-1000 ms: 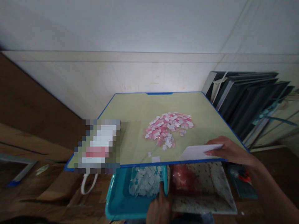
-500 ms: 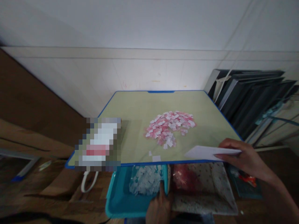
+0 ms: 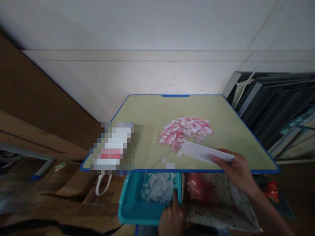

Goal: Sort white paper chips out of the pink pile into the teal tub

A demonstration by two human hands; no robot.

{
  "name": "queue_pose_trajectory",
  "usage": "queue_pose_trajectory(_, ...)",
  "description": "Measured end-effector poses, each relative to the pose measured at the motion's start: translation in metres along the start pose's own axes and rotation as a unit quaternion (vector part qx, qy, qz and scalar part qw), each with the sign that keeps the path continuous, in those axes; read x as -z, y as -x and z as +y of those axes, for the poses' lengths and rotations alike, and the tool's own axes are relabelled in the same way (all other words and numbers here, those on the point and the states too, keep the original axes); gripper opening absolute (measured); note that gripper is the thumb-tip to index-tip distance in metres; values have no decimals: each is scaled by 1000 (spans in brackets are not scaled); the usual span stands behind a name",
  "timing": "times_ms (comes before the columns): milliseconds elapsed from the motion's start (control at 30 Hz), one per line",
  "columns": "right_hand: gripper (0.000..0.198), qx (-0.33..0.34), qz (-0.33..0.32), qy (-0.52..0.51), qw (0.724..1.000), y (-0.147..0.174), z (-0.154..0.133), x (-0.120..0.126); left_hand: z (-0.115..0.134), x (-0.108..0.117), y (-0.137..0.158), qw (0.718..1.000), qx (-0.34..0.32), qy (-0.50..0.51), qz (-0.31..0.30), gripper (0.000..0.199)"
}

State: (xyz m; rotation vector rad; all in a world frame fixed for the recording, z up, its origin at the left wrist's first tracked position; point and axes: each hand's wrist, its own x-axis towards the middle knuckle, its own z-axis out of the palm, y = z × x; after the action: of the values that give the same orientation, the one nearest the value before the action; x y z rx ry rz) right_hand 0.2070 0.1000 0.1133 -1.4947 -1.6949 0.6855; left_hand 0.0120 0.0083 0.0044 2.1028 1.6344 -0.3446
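Note:
My right hand [image 3: 233,165] grips a flat white strip [image 3: 200,152], with a small hole near the held end. The strip's far end touches or overlaps the near edge of a pile of small pink and white paper-like pieces [image 3: 185,129] on the pale-topped table [image 3: 145,111]. Below the table's front edge, my left hand [image 3: 172,216] is at the right rim of a teal tray [image 3: 133,209]. Its index finger stretches along the inside of the rim; the other fingers are curled or hidden. White pieces [image 3: 158,188] lie heaped in the tray.
A pixelated item [image 3: 114,144] stands at the table's left, a white loop [image 3: 103,186] below it. A speckled tray [image 3: 221,209] with a red clear-wrapped bundle [image 3: 199,190] sits right of the teal one. Dark panels [image 3: 283,101] lean at right. Two loose white pieces [image 3: 170,166] lie near the front edge.
The white strip has moved left and forward to the pile's near edge, turning its broad face up. The whole view has shifted slightly. My left hand stays at the teal tray's rim.

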Motion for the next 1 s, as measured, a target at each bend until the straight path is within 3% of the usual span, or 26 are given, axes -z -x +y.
queue_pose_trajectory(133, 27, 10, -48, 17, 999, 9, -11, -17, 3, -1, -1, 1000, 14, -14, -2, 59)
queue_pose_trajectory(300, 25, 29, -47, 33, 998, 14, -18, -17, 1, -9, -2, 1000, 11, 9, 14, 50)
queue_pose_trajectory(467, 27, 23, -117, 0, 993, 15, -27, -25, -3, -13, -2, 999, -18, 16, 35, 43)
queue_pose_trajectory(733, 27, -3, -44, 0, 999, 5, -28, -42, -4, -12, -1, 998, -27, 20, 49, 45)
queue_pose_trajectory(900, 26, 38, -101, -18, 994, 4, -31, -46, -4, -13, -1, 998, -31, 21, 48, 47)
queue_pose_trajectory(1000, 25, 17, -80, -25, 996, 8, -31, -43, -4, -14, 0, 997, -35, 25, 57, 50)
